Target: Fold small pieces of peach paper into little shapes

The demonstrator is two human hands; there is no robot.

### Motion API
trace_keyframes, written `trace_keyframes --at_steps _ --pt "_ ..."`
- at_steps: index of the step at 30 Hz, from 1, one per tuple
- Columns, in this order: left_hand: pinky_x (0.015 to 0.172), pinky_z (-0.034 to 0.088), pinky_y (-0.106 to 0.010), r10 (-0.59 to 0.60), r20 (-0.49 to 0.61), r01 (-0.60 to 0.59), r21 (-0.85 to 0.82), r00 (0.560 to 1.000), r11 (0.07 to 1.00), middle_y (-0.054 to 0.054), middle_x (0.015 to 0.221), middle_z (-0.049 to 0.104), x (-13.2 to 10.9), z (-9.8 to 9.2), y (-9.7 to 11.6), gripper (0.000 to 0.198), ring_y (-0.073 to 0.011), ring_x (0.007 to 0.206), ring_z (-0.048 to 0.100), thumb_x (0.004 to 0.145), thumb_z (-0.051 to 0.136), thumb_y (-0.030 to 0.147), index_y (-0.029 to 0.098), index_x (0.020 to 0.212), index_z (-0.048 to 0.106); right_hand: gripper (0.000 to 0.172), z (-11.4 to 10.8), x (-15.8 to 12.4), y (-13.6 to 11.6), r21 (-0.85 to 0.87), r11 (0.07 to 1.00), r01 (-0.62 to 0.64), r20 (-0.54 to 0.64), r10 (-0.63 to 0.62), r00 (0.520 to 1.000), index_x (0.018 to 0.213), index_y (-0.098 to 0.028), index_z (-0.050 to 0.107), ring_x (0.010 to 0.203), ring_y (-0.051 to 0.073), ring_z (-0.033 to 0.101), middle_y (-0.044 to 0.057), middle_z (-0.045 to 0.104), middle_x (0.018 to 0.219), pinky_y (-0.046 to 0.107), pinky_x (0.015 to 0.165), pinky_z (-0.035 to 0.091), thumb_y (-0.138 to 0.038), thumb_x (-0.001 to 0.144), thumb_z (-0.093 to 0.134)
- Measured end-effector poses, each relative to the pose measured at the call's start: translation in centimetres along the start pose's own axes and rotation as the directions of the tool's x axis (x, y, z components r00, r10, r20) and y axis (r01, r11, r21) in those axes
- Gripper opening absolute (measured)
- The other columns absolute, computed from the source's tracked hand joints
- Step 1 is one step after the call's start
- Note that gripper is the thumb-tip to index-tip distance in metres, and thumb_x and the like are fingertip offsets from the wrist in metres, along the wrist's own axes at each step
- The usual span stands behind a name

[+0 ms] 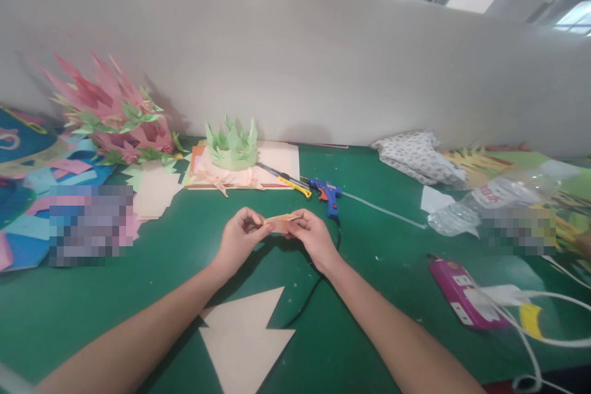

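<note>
Between both hands, above the green table, is a small folded piece of peach paper (279, 225). My left hand (244, 235) pinches its left end with thumb and fingers. At its right end, my right hand (313, 235) grips it the same way. A larger peach paper cutout (247, 345) with zigzag edges lies flat below the hands, partly under my left forearm. Just beyond my right hand rests a blue glue gun (329, 196) with a clear glue stick (383, 208) sticking out behind. A yellow utility knife (294, 184) lies to its left.
A green paper crown (232, 148) stands on stacked paper sheets (281, 160) at the back. Pink paper crowns (132, 126) are piled at left. To the right lie a plastic bottle (489, 197), a patterned cloth (418, 154) and a magenta power strip (462, 292) with white cables.
</note>
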State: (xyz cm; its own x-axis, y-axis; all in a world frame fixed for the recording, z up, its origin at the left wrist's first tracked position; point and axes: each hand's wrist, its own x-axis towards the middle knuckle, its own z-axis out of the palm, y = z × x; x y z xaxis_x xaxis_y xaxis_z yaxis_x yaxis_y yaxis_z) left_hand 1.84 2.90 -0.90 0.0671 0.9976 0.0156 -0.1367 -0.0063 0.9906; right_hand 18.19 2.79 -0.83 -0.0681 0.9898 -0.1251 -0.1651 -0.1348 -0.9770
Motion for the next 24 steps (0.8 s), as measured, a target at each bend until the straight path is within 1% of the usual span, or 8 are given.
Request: trace_keyframes --at_steps 4,7,10,16,21,24 --pt "0.058 0.039 -0.017 -0.009 0.028 0.009 -0.017 1.000 1.000 0.006 0.066 0.051 0.1 -0.1 0.1 0.027 -0.0056 0.060 0.048 0.066 0.070 0.027 0.018 0.076 0.047 0.027 0.1 -0.1 -0.2 0.006 1.000 0.000 0.001 0.000 1.000 0.072 -0.018 0.054 0.056 0.012 0.058 -0.002 0.064 0.065 0.026 0.059 0.047 -0.036 0.063 0.072" --pt "0.057 0.038 -0.017 -0.012 0.101 0.014 -0.023 0.995 1.000 0.006 0.068 0.049 0.2 -0.3 0.2 0.025 -0.0058 0.060 0.047 0.068 0.068 0.030 0.018 0.081 0.051 0.024 0.1 -0.1 -0.1 -0.002 1.000 0.008 0.006 -0.008 1.000 0.071 -0.018 0.054 0.055 0.011 0.057 -0.003 0.063 0.063 0.025 0.058 0.046 -0.033 0.063 0.072" --pt "0.054 0.037 -0.017 -0.045 0.158 0.050 -0.030 0.986 0.998 0.005 0.068 0.048 0.3 -0.5 0.4 0.024 -0.0060 0.058 0.045 0.069 0.068 0.032 0.017 0.080 0.052 0.023 0.1 0.0 0.1 -0.014 1.000 0.022 0.034 -0.022 0.999 0.072 -0.018 0.054 0.055 0.011 0.056 -0.003 0.062 0.062 0.024 0.058 0.045 -0.032 0.065 0.071" --pt "0.054 0.036 -0.017 -0.092 0.165 0.097 -0.023 0.982 0.995 0.004 0.066 0.047 0.4 -0.7 0.8 0.025 -0.0060 0.057 0.044 0.067 0.069 0.034 0.016 0.078 0.054 0.024 0.0 0.0 0.2 -0.031 0.998 0.054 0.058 -0.053 0.997 0.074 -0.018 0.054 0.055 0.010 0.056 -0.004 0.061 0.062 0.024 0.059 0.044 -0.034 0.066 0.070" --pt "0.057 0.038 -0.019 -0.145 0.187 0.146 0.006 0.972 0.989 0.001 0.074 0.056 0.5 -0.6 0.9 0.032 -0.0080 0.061 0.050 0.066 0.069 0.038 0.016 0.087 0.057 0.021 -0.1 0.1 0.3 -0.050 0.998 0.048 0.041 -0.046 0.998 0.073 -0.019 0.054 0.054 0.011 0.056 -0.004 0.060 0.058 0.024 0.058 0.045 -0.033 0.067 0.069" --pt "0.056 0.039 -0.021 -0.147 0.225 0.139 0.054 0.963 0.989 -0.001 0.078 0.061 0.5 -0.5 1.1 0.035 -0.0095 0.062 0.052 0.067 0.067 0.039 0.016 0.091 0.058 0.018 -0.2 0.1 0.3 -0.077 0.995 0.069 0.042 -0.066 0.997 0.072 -0.019 0.054 0.053 0.012 0.057 -0.004 0.059 0.057 0.025 0.058 0.046 -0.031 0.068 0.067"
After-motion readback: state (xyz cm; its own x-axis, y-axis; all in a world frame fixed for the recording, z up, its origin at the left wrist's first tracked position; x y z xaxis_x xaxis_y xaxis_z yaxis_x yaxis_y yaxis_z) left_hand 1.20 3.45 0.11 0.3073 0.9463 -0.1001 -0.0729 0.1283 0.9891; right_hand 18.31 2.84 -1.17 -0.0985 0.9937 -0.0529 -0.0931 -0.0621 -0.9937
